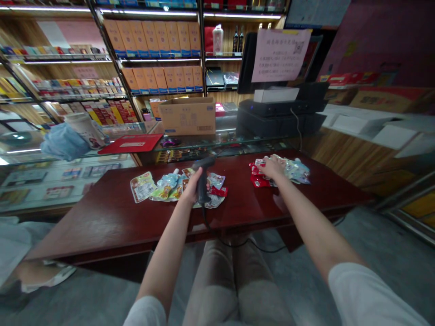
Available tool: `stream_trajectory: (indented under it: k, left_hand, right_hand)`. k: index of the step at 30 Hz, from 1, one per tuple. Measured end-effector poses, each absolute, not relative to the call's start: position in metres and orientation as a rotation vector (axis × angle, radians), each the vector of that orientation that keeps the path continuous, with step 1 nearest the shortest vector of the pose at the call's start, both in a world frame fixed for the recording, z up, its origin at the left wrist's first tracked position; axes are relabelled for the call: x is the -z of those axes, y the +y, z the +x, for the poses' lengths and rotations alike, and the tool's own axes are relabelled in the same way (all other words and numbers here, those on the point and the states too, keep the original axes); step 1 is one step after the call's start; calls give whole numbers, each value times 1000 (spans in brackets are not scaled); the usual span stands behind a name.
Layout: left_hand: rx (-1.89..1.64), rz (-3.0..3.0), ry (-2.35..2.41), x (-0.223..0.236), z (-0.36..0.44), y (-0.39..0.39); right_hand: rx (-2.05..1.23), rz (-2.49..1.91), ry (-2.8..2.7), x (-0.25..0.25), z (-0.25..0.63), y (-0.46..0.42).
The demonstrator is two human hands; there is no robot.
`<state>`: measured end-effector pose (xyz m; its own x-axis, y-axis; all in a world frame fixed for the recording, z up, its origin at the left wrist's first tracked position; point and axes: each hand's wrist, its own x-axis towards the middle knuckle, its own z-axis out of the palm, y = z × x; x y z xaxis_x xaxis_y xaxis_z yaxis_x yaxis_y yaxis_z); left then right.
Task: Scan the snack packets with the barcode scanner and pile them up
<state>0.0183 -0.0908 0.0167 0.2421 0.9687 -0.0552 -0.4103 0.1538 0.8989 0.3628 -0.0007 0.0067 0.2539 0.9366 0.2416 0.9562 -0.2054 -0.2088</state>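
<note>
My left hand (194, 186) is wrapped round the handle of a dark barcode scanner (203, 188), held upright over the table. A cable hangs from its lower end. Under and beside it lie several snack packets (170, 186), green, yellow, white and red, with a flat green-and-white packet (143, 186) at their left end. My right hand (273, 167) rests on a second heap of snack packets (295, 170), thumb and fingers apart. Red packets (261, 182) poke out beneath it. Whether its fingertips pinch any packet is too blurred to make out.
The dark red table (112, 226) meets a glass counter holding a cardboard box (187, 117), a red folder (131, 143), a cup (84, 129) and a blue cloth (63, 140). A monitor (248, 63) stands behind. Another person's leg (37, 274) shows at lower left.
</note>
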Motion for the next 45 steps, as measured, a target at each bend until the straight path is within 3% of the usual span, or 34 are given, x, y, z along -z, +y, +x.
stream_trajectory:
  k: [6, 9, 12, 16, 24, 31, 45]
  left_hand:
    - [-1117, 862, 845, -25, 19, -82]
    - [-1120, 798, 811, -21, 19, -81]
    - [-1155, 740, 759, -12, 19, -84]
    - [-1218, 699, 705, -4, 16, -91]
    - [-1235, 701, 686, -3, 12, -90]
    - [-1223, 719, 692, 0, 15, -92]
    - [-1158, 770, 783, -9, 19, -100]
  right_hand:
    - [158, -1838, -1872, -5, 322, -9]
    - [-186, -1565, -2042, 6, 273, -10]
    - [-640, -1485, -1848, 23, 225, -8]
    - [-707, -1498, -1732, 41, 196, -2]
    - [-837, -1317, -1450, 59, 219, -3]
    - [-1160, -914, -819, 62, 234, -4]
    - [-1341, -669, -449, 49, 253, -3]
